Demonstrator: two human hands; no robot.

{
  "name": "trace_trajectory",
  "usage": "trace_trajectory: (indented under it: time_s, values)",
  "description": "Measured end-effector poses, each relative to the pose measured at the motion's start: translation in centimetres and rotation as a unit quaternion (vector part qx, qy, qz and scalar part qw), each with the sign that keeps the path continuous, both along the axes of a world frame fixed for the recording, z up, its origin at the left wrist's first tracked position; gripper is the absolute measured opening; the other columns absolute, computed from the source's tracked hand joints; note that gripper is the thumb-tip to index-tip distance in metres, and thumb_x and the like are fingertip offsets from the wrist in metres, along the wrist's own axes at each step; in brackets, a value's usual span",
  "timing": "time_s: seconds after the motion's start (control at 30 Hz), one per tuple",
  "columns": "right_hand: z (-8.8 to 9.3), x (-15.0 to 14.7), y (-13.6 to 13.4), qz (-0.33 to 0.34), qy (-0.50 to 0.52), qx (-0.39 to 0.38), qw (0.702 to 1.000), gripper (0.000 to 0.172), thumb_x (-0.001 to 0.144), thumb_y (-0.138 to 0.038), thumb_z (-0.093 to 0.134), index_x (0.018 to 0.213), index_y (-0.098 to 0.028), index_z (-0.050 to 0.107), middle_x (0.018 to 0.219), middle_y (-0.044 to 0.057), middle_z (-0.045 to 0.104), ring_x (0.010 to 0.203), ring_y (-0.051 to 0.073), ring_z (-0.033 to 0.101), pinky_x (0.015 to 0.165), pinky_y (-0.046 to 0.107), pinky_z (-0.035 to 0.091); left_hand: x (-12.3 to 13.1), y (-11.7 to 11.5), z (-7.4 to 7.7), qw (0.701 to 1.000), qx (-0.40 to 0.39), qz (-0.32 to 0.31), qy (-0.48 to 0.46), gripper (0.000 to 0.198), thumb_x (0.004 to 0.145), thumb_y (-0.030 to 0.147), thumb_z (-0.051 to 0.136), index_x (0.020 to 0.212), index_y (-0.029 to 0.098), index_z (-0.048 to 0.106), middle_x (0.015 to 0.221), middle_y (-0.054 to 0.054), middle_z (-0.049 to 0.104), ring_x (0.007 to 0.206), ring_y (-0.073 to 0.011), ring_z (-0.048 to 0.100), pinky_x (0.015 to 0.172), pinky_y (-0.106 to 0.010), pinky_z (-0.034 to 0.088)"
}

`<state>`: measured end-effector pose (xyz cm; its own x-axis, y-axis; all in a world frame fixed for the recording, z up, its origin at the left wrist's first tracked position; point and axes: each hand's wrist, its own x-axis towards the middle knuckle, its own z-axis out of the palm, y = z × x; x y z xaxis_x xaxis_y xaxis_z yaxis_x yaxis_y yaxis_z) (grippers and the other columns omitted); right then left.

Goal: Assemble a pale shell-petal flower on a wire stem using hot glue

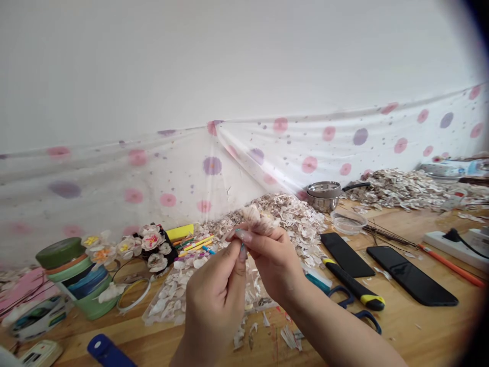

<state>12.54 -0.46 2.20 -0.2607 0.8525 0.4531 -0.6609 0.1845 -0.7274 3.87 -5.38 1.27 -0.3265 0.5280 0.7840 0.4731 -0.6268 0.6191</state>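
Observation:
A pale, petal-like flower (259, 220) with brownish streaks stands up above my fingertips at the middle of the view. My right hand (275, 257) pinches it near its base. Close against it, my left hand (219, 293) is closed with thumb and finger pressed together just below the flower; whatever lies between those fingertips is too small to make out. Behind both hands spreads a large heap of pale flakes (294, 216). More flakes lie on a clear tray (164, 306) beneath and left of my hands.
Finished flowers (151, 239) and a green striped jar (82, 280) stand left. Right are a black phone (412, 275), a black-yellow cutter (355, 285), blue-handled scissors (369, 320), a metal pot (323, 196) and a white power strip (456, 250). A blue object (109, 351) lies at the front left.

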Motion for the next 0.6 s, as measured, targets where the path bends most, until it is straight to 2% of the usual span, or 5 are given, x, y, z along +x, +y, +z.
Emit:
trace_trajectory:
  time_s: [0.13, 0.3, 0.43, 0.5, 0.6]
  values:
    - [0.2, 0.1, 0.2, 0.028, -0.016, 0.005, 0.999, 0.014, 0.068, -0.034, 0.082, 0.079, -0.026, 0.078, 0.075, 0.002, 0.072, 0.072, 0.017, 0.064, 0.075, 0.034, 0.056, -0.4, 0.0, 0.3, 0.996, -0.082, -0.023, -0.023, 0.013, 0.083, 0.026, 0.065, 0.088, 0.021, 0.076, 0.052, 0.002, 0.05, 0.044, -0.0094, 0.041, 0.045, -0.02, 0.035]
    - [0.6, 0.9, 1.3, 0.075, -0.048, 0.055, 0.995, 0.039, 0.059, -0.027, 0.088, 0.096, -0.029, 0.076, 0.089, 0.0, 0.072, 0.08, 0.014, 0.065, 0.076, 0.029, 0.056, -1.3, 0.4, 1.3, 0.942, -0.177, -0.185, -0.216, 0.03, 0.085, 0.048, 0.065, 0.093, 0.02, 0.065, 0.046, 0.009, 0.037, 0.034, -0.004, 0.024, 0.032, -0.014, 0.021]
    - [0.7, 1.6, 1.4, 0.066, -0.062, 0.068, 0.994, 0.029, 0.064, -0.03, 0.086, 0.092, -0.029, 0.078, 0.092, 0.0, 0.075, 0.082, 0.015, 0.067, 0.081, 0.032, 0.056, -1.6, 0.8, 1.8, 0.912, -0.183, -0.286, -0.232, 0.031, 0.085, 0.048, 0.065, 0.084, 0.017, 0.06, 0.044, 0.01, 0.038, 0.031, -0.0016, 0.023, 0.031, -0.012, 0.019]
    - [0.8, 1.7, 1.1, 0.053, -0.072, 0.087, 0.992, 0.018, 0.07, -0.03, 0.082, 0.088, -0.029, 0.079, 0.09, 0.0, 0.075, 0.084, 0.015, 0.068, 0.086, 0.033, 0.055, -1.7, 1.1, 1.5, 0.909, -0.194, -0.299, -0.218, 0.033, 0.084, 0.05, 0.066, 0.084, 0.017, 0.061, 0.045, 0.009, 0.039, 0.032, -0.0016, 0.024, 0.032, -0.012, 0.019]
    - [0.9, 1.8, 0.7, 0.016, -0.079, 0.11, 0.991, 0.014, 0.071, -0.027, 0.081, 0.086, -0.029, 0.08, 0.087, 0.0, 0.076, 0.083, 0.015, 0.068, 0.086, 0.033, 0.055, -2.0, 1.7, 0.5, 0.915, -0.185, -0.308, -0.182, 0.035, 0.083, 0.05, 0.067, 0.076, 0.017, 0.06, 0.046, 0.007, 0.041, 0.034, -0.002, 0.029, 0.033, -0.012, 0.021]
